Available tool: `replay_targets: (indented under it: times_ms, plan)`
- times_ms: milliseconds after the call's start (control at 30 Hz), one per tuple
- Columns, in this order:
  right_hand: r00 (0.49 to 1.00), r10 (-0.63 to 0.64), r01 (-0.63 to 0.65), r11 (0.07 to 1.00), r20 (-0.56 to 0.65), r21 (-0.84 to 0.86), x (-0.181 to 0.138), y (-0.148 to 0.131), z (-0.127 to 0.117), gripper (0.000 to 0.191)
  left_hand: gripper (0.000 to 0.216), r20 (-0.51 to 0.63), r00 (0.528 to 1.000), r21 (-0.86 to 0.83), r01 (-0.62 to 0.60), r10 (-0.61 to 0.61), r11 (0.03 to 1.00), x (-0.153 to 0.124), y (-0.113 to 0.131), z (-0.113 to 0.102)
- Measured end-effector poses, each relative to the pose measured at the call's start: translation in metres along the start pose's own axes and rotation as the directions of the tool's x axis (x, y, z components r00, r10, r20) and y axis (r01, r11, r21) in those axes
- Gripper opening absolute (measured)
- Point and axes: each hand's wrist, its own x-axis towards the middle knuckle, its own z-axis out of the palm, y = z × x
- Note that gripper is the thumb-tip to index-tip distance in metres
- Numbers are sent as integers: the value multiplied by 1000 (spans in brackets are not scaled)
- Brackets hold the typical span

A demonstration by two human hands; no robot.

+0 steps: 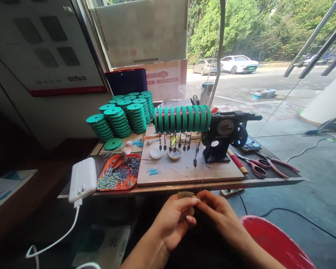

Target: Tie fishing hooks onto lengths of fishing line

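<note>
The bench (264, 182) spans the space ahead of the hands. On it, beyond the right hand, stands a black winding machine (225, 127); its row of green spools (182, 118) reaches leftward, long axis crosswise in front of the hands. Just short of the bench's near edge, the left hand (175, 215) and right hand (221, 207) meet, thumbs and fingers pinched together at the tips. A red tray (134, 181) of small parts sits ahead and to the left of them. Smallest is the thin line (201, 185) at their fingertips: it seems to rise from the pinch, long axis roughly upright, its free end pointing away over the bench edge. Whatever else they pinch is hidden. The line should be nearly weightless, limp and slippery, liable to kink or snap; it is best taken close to its end, between fingertip pads.
</note>
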Motion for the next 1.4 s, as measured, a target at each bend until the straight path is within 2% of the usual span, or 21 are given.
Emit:
replay_targets:
  times_ms: [67, 167, 267, 367, 433, 500, 600, 667, 733, 767, 800, 867, 900, 933, 967, 1067, 1167, 1233, 1300, 1367, 1400]
  plan:
    - [982, -188, 182, 929, 14, -323, -2, 2, 0, 21, 7, -2, 1000, 58, -29, 29, 998, 1, 0, -1]
    - [864, -474, 447, 571, 168, -689, -13, 3, -2, 26, 6, -11, 980, 350, -183, 200, 919, 3, 3, -1]
    - [776, -554, 524, 299, 302, -797, -25, -8, -4, 31, 6, 74, 876, 685, -392, 477, 613, 2, 6, -2]
    - [797, -472, 546, 296, 378, -784, -25, -38, -5, 31, 11, 270, 696, 829, -519, 665, 207, -1, 4, -8]
    - [791, -428, 581, 303, 436, -756, -13, -62, -4, 29, 16, 367, 576, 842, -539, 730, 2, 0, -2, -14]
    - [809, -348, 578, 325, 474, -749, 9, -86, 0, 24, 22, 446, 415, 823, -539, 793, -180, 3, -9, -23]
    - [848, -179, 529, 349, 499, -774, 50, -113, 10, 17, 27, 587, 116, 738, -484, 802, -470, 10, -14, -32]
    - [823, -39, 538, 375, 567, -755, 73, -123, 19, 12, 25, 674, 28, 670, -444, 738, -595, 11, -12, -33]
    - [787, 44, 552, 397, 616, -734, 86, -126, 25, 10, 22, 699, 67, 651, -471, 712, -595, 7, -6, -30]
    - [785, 58, 548, 400, 617, -735, 87, -125, 26, 9, 19, 656, 140, 686, -521, 742, -508, 5, -2, -27]
    - [802, 30, 540, 390, 596, -746, 84, -123, 24, 9, 17, 557, 255, 738, -589, 790, -329, 2, 2, -24]
    - [838, -152, 543, 320, 523, -777, 68, -113, 15, 13, 13, 195, 649, 710, -611, 735, 350, -1, 10, -18]
    - [811, -325, 570, 248, 486, -784, 57, -105, 8, 15, 11, 33, 837, 511, -484, 547, 710, -2, 14, -16]
    - [732, -488, 607, 149, 476, -781, 46, -96, 0, 19, 9, -18, 957, 260, -277, 291, 925, -1, 17, -15]
    - [614, -610, 660, 48, 501, -750, 35, -86, -7, 24, 8, -17, 987, 149, -156, 160, 976, 0, 20, -15]
    - [351, -602, 795, -214, 718, -568, 15, -59, -18, 23, 6, 13, 1000, 7, 24, -24, 1000, 4, 22, -16]
    - [273, -595, 809, -282, 756, -515, 15, -43, -16, 21, 5, 45, 995, -50, 91, -88, 995, 6, 18, -17]
    - [358, -666, 828, -98, 654, -552, 19, -36, -13, 19, 4, 55, 995, -54, 81, -78, 995, 4, 16, -15]
    - [626, -653, 752, 360, 426, -553, 18, -27, -10, 16, 4, 59, 998, -25, 34, -32, 999, 2, 14, -13]
    - [902, -374, 430, 817, 216, -384, 11, -17, -8, 16, 3, 70, 997, 21, -19, 18, 1000, 0, 13, -10]
    - [964, -197, 243, 928, 181, -284, 5, -13, -6, 17, 5, 69, 996, 68, -64, 59, 996, 0, 12, -9]
